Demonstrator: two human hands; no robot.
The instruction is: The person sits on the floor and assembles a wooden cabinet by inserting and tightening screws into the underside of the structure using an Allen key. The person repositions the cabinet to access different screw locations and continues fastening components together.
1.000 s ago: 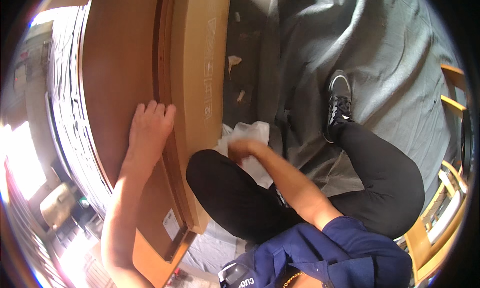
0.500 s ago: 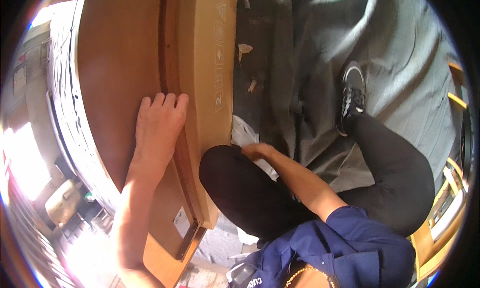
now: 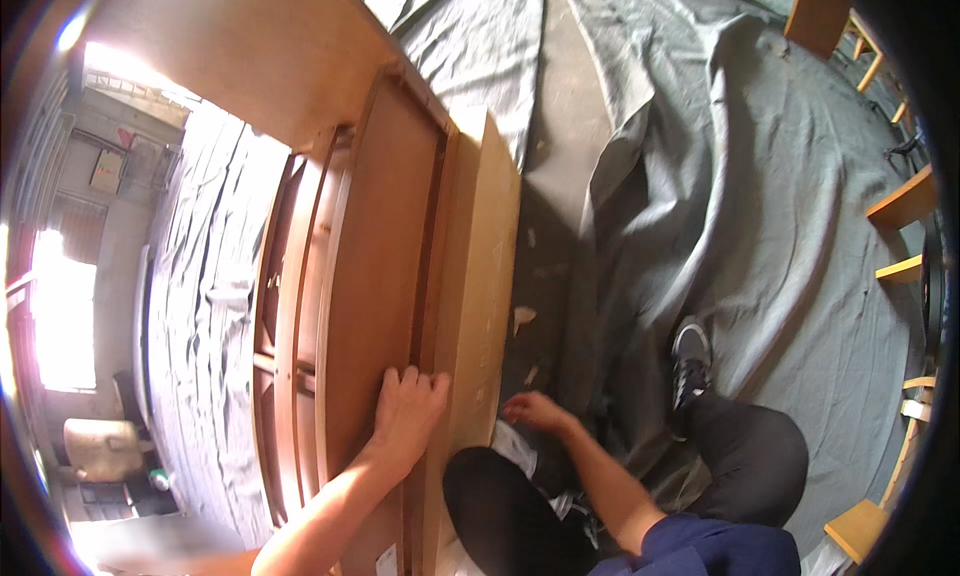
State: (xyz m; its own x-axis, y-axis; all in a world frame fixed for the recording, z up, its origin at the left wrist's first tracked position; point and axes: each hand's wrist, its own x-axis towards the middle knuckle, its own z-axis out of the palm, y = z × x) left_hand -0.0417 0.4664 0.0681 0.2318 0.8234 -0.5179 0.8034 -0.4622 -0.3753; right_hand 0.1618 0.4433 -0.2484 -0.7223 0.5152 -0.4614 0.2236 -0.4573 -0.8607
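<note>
A long brown wooden furniture frame [image 3: 375, 266] stretches away in front of me, with a flat strip of cardboard [image 3: 475, 306] along its right side. My left hand [image 3: 412, 411] hooks its bent fingers over the dark inner rail [image 3: 422, 321] of the frame. To the right of the cardboard, my right hand [image 3: 540, 413] hovers low near the floor, its fingers curled in toward the cardboard's edge. What those fingers hold, if anything, is too small to make out. Crumpled white plastic [image 3: 513, 444] lies just below that hand, beside my bent knee.
Wrinkled grey cloth [image 3: 760, 226] covers the floor to the right, with scraps of paper [image 3: 523, 319] on a bare dark strip. A large wooden panel [image 3: 240, 46] rises at the far left. Wooden chair parts [image 3: 900, 201] stand along the right edge.
My view has tilted up and shows more of the frame's far end. My right hand has come off the white plastic and nearer the cardboard's edge. My left hand still grips the rail.
</note>
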